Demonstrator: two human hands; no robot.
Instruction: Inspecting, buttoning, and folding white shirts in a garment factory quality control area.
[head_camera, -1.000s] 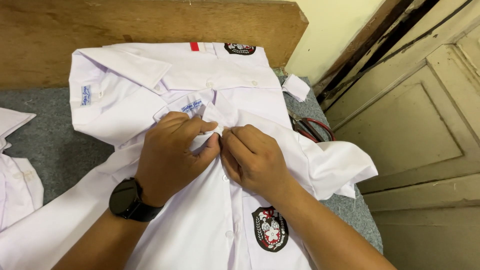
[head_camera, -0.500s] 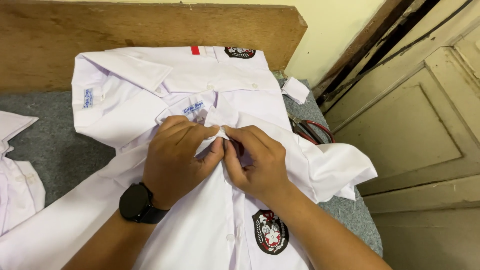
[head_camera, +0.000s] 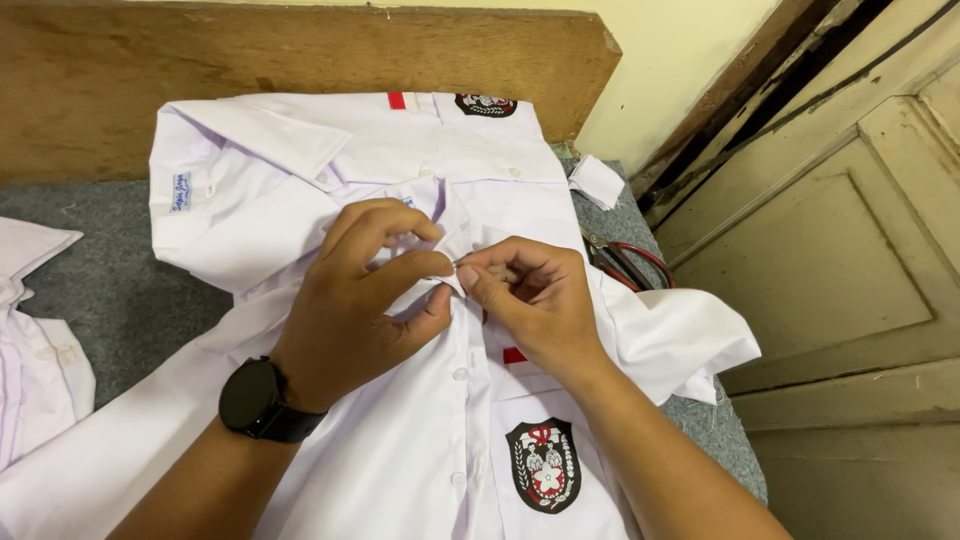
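A white short-sleeved shirt (head_camera: 400, 450) lies face up on a grey padded surface, with a dark crest badge (head_camera: 542, 465) on its chest pocket. My left hand (head_camera: 355, 305), with a black watch (head_camera: 258, 400) on its wrist, pinches the shirt's front placket near the collar. My right hand (head_camera: 530, 300) meets it there, thumb and forefinger pinched on the same strip of fabric. A second folded white shirt (head_camera: 330, 160) lies under it farther back, with a small blue label on its sleeve and another badge at the top.
Red-handled scissors (head_camera: 630, 265) lie to the right of my right hand, partly under a sleeve. More white cloth (head_camera: 35, 340) sits at the left edge. A wooden board (head_camera: 300, 50) stands behind; a cream panelled door (head_camera: 860, 250) is on the right.
Both hands stayed at the placket near the collar. The fingertips have drawn closer together and now pinch the fabric edge between them.
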